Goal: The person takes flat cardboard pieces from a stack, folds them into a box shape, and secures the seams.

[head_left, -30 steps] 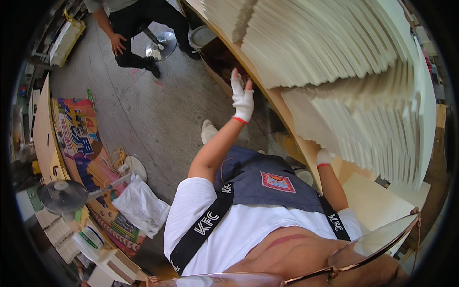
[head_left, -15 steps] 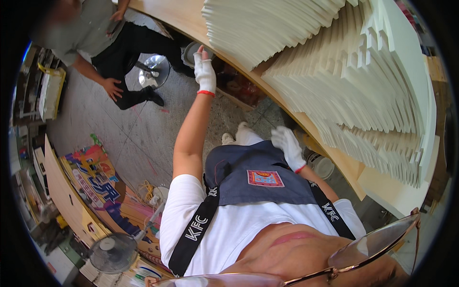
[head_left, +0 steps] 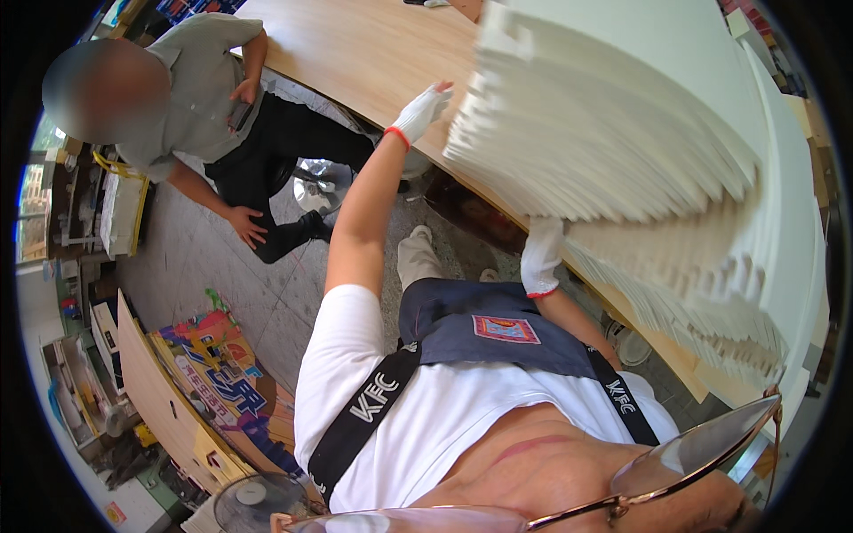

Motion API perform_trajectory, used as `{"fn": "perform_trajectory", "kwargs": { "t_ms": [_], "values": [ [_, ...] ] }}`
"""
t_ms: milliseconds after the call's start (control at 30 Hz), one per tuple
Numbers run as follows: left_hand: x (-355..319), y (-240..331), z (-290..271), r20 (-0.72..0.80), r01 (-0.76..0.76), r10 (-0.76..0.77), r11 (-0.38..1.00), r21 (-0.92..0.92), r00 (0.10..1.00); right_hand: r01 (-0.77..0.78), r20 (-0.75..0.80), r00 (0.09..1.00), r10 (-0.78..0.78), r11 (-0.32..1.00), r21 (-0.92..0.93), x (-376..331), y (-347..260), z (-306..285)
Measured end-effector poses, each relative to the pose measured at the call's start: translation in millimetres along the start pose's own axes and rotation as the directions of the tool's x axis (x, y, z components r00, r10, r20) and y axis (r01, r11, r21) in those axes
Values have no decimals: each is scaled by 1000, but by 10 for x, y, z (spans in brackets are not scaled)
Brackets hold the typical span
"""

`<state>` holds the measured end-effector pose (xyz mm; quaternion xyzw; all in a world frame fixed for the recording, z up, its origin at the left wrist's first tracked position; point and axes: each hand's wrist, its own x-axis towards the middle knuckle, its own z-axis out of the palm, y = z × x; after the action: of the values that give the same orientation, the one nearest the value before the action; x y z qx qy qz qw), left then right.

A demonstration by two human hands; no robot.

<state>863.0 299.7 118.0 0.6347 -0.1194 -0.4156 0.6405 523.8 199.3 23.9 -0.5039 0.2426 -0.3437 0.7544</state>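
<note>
Stacks of thin white sheets with uneven, stepped edges lie on a light wooden table. My left hand, in a white glove with a red cuff and bare fingertips, reaches over the table's near edge. Its fingers are stretched out beside the left end of the upper stack, with nothing in them. My right hand, gloved the same way, is at the near edge of the table, close to the lower stack. Its fingers are hidden at the sheets, so their grip does not show.
To the left a person in a grey shirt sits on a stool with a round metal base. A brown box stands under the table. A colourful printed board and a fan are at lower left.
My left hand has moved from above the floor to the table beside the upper stack. My right hand has come up from beside the apron to the sheets. The view has shifted.
</note>
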Motion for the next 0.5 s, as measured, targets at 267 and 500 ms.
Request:
{"fn": "perform_trajectory", "kwargs": {
  "t_ms": [267,500],
  "values": [
    [1738,-128,444,306,-143,94,979,143,947,-214,-233,972,0,398,-892,118,100,-268],
    [2479,58,919,437,-120,44,982,148,899,-471,-466,880,92,291,-833,-459,-467,-422]
  ]
}}
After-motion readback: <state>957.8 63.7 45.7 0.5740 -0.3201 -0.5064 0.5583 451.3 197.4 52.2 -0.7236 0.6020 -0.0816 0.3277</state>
